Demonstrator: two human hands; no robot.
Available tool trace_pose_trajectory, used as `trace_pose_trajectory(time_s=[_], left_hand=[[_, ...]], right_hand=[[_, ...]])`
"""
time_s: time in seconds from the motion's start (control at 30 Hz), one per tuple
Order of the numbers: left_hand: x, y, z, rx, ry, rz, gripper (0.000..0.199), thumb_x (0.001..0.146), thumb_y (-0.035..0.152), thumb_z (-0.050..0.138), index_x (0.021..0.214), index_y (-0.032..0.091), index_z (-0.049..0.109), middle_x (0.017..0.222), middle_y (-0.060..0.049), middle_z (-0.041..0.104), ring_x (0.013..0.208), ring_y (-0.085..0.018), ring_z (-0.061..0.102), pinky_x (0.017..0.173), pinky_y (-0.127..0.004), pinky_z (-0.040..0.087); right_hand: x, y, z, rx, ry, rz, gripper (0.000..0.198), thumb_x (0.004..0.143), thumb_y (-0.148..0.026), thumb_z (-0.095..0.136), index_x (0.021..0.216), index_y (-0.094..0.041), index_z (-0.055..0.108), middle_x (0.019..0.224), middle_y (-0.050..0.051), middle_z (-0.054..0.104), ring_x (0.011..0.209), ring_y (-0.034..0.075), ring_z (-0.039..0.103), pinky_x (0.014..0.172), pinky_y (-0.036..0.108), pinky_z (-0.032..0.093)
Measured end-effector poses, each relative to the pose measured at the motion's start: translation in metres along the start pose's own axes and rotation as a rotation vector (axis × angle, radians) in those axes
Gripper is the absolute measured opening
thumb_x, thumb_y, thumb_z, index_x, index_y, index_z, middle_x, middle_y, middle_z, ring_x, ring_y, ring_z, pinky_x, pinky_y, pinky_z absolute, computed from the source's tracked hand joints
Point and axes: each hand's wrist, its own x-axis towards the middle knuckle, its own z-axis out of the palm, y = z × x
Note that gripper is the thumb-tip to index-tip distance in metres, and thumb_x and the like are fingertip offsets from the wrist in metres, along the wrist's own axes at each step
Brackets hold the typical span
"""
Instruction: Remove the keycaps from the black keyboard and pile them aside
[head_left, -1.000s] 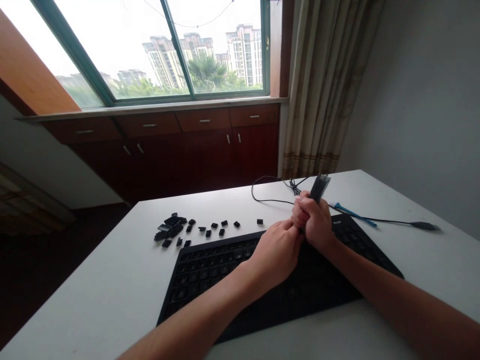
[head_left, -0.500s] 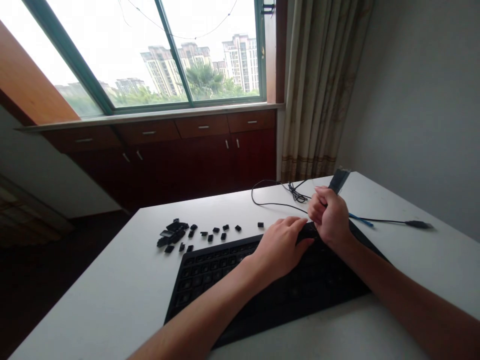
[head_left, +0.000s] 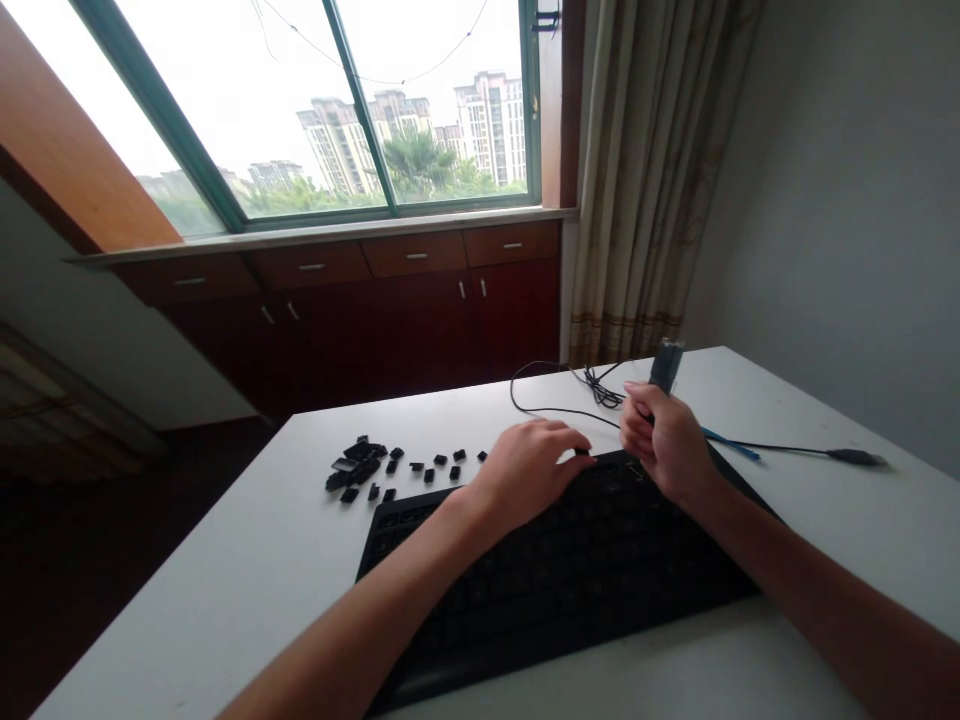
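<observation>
A black keyboard [head_left: 570, 580] lies tilted across the white table, with bare key positions at its left end. My left hand [head_left: 529, 470] is over the keyboard's far edge, thumb and forefinger pinched on a small black keycap [head_left: 581, 452]. Close beside it, my right hand [head_left: 667, 440] is wrapped round a dark flat brush-like tool [head_left: 666, 365]. The tool's paler, frayed-looking end points up out of the fist. Its lower end is mostly hidden by the fingers, near the keyboard's far edge.
A pile of black keycaps [head_left: 360, 462] lies beyond the keyboard's left end, with several loose ones to its right. Behind are a coiled black cable [head_left: 604, 392], a USB plug [head_left: 855, 457] and a blue strip [head_left: 739, 447]. The white table [head_left: 225, 560] ends before the cabinets.
My left hand has moved left, away from my right hand, with the keycap now between its fingertips. My right hand has lifted slightly, and the tool stands more upright.
</observation>
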Motion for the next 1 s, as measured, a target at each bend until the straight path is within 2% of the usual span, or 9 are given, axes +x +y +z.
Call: trace_pose_trajectory(time_s=[0.07,0.17,0.27,0.43,0.6,0.67,0.8,0.9,1.0], left_hand=[[-0.012,-0.014,-0.015,0.086,0.044,-0.113,0.016,0.098,0.032,0.064,0.104,0.024,0.076,0.102,-0.002,0.078,0.092,-0.023,0.072,0.086,-0.034,0.054],[-0.03,-0.039,-0.035,0.236,0.035,-0.238,0.02,0.099,0.035,0.06,0.101,0.024,0.077,0.104,-0.004,0.077,0.095,-0.026,0.07,0.085,-0.039,0.054],[-0.044,-0.058,-0.046,0.315,-0.035,-0.31,0.023,0.098,0.037,0.06,0.1,0.024,0.079,0.109,-0.005,0.075,0.099,-0.029,0.069,0.082,-0.04,0.054],[-0.05,-0.063,-0.049,0.317,-0.138,-0.359,0.025,0.098,0.036,0.059,0.101,0.022,0.079,0.113,-0.007,0.075,0.101,-0.03,0.07,0.084,-0.041,0.055],[-0.041,-0.04,-0.041,0.198,0.027,-0.339,0.028,0.102,0.035,0.051,0.106,0.022,0.076,0.111,-0.007,0.074,0.096,-0.026,0.07,0.087,-0.041,0.055],[-0.038,-0.021,-0.03,0.082,0.074,-0.286,0.03,0.103,0.033,0.049,0.119,0.02,0.07,0.118,-0.009,0.072,0.103,-0.026,0.069,0.093,-0.04,0.054],[-0.031,0.02,0.005,-0.084,-0.015,-0.23,0.056,0.101,0.037,0.052,0.147,0.007,0.042,0.139,-0.021,0.059,0.127,-0.034,0.059,0.108,-0.047,0.049],[-0.025,0.041,0.028,-0.163,-0.055,-0.136,0.06,0.097,0.038,0.055,0.144,0.003,0.041,0.138,-0.025,0.057,0.124,-0.037,0.058,0.109,-0.051,0.047],[-0.017,0.05,0.042,-0.233,-0.01,-0.068,0.068,0.093,0.028,0.056,0.15,0.001,0.029,0.142,-0.027,0.053,0.126,-0.036,0.056,0.112,-0.05,0.046]], right_hand=[[-0.002,0.001,0.002,-0.049,-0.06,0.057,0.041,0.085,-0.029,0.067,0.056,-0.023,0.038,0.043,-0.009,0.031,0.033,0.006,0.026,0.034,0.022,0.019],[-0.004,0.003,0.003,-0.138,-0.089,0.088,0.043,0.086,-0.03,0.067,0.056,-0.022,0.037,0.045,-0.008,0.032,0.035,0.005,0.027,0.035,0.022,0.02],[-0.005,0.006,0.001,-0.199,-0.086,0.122,0.044,0.088,-0.031,0.064,0.055,-0.022,0.037,0.046,-0.008,0.032,0.036,0.006,0.027,0.036,0.022,0.021],[-0.004,0.012,-0.004,-0.171,-0.119,0.06,0.043,0.088,-0.029,0.064,0.056,-0.023,0.036,0.046,-0.008,0.032,0.036,0.007,0.027,0.036,0.023,0.021],[-0.001,0.019,-0.005,-0.127,-0.167,0.065,0.041,0.085,-0.026,0.064,0.055,-0.023,0.036,0.044,-0.008,0.032,0.035,0.006,0.024,0.035,0.023,0.018],[-0.001,0.022,-0.002,-0.126,-0.189,0.094,0.04,0.083,-0.026,0.064,0.055,-0.023,0.036,0.044,-0.009,0.031,0.035,0.006,0.022,0.035,0.023,0.016],[-0.006,0.025,0.005,-0.193,-0.256,0.158,0.036,0.079,-0.029,0.068,0.055,-0.022,0.042,0.044,-0.009,0.032,0.036,0.006,0.022,0.036,0.022,0.013],[-0.013,0.025,0.003,-0.171,-0.316,0.084,0.035,0.079,-0.029,0.069,0.055,-0.02,0.045,0.046,-0.007,0.036,0.039,0.006,0.028,0.038,0.021,0.019],[-0.02,0.024,-0.001,-0.059,-0.27,-0.019,0.036,0.079,-0.026,0.067,0.053,-0.021,0.043,0.046,-0.007,0.033,0.04,0.006,0.027,0.039,0.022,0.02]])
